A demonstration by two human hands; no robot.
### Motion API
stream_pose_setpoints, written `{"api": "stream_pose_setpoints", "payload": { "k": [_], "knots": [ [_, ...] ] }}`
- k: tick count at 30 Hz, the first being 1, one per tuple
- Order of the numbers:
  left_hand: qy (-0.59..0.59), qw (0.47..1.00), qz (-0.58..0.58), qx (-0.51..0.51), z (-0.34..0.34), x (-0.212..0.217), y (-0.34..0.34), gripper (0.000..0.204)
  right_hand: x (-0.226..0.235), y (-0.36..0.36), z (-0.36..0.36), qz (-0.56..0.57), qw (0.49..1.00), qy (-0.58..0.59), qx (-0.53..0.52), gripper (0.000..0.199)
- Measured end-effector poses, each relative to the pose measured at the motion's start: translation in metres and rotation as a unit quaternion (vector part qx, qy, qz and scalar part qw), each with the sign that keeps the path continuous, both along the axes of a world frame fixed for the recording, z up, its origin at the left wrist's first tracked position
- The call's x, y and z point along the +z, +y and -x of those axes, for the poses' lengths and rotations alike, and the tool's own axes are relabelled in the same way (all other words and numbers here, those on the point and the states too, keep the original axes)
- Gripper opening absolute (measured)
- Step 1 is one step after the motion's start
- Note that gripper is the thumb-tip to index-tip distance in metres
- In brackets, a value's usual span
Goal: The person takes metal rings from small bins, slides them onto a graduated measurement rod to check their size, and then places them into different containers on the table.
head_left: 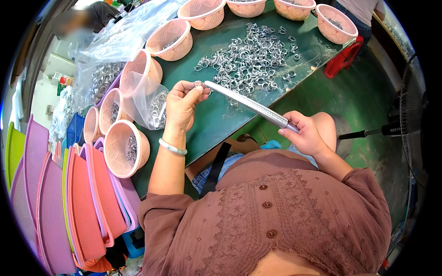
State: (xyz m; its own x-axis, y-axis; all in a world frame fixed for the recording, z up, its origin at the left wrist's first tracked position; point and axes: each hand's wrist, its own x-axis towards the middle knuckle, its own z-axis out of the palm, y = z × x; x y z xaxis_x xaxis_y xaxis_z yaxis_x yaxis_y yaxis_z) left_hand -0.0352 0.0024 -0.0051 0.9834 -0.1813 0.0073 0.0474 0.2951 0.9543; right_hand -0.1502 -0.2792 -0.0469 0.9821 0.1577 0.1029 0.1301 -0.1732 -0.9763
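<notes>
My right hand [301,133] grips the handle end of a silver ring mandrel [248,103], a long tapered metal stick with marks along it. Its thin tip points up and left toward my left hand [188,99]. Thumb and fingers of that hand pinch a small metal ring [199,84] right beside the tip; I cannot tell whether the ring is around it. A loose heap of silver rings [251,57] lies on the green table [207,131] beyond the mandrel. Close to my left wrist sits a clear plastic bag of rings [156,108].
Peach baskets [126,149], several holding rings, line the table's left and far edges. Stacked purple and coral baskets [85,202] stand at the left. A red stool [343,57] is beyond the table's right edge, a fan [410,101] far right. Other people are at the far side.
</notes>
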Motion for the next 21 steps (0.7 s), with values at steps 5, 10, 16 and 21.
{"api": "stream_pose_setpoints", "payload": {
  "k": [5,10,16,21],
  "knots": [
    [-0.021,1.000,-0.002,0.018,0.007,-0.004,-0.001,0.008,0.007,0.003,0.001,0.026,0.999,-0.028,0.017,0.017],
    [-0.078,0.995,-0.021,0.054,0.016,0.003,-0.010,0.018,0.012,0.004,0.001,0.051,0.998,-0.039,0.020,0.017],
    [-0.114,0.990,-0.080,0.000,0.020,-0.004,-0.005,0.033,0.009,0.004,0.001,0.039,0.998,-0.044,0.022,0.017],
    [0.012,0.988,0.146,-0.042,0.028,0.002,-0.014,0.031,0.010,0.005,0.001,0.055,0.996,-0.063,0.015,0.018]
  ]
}}
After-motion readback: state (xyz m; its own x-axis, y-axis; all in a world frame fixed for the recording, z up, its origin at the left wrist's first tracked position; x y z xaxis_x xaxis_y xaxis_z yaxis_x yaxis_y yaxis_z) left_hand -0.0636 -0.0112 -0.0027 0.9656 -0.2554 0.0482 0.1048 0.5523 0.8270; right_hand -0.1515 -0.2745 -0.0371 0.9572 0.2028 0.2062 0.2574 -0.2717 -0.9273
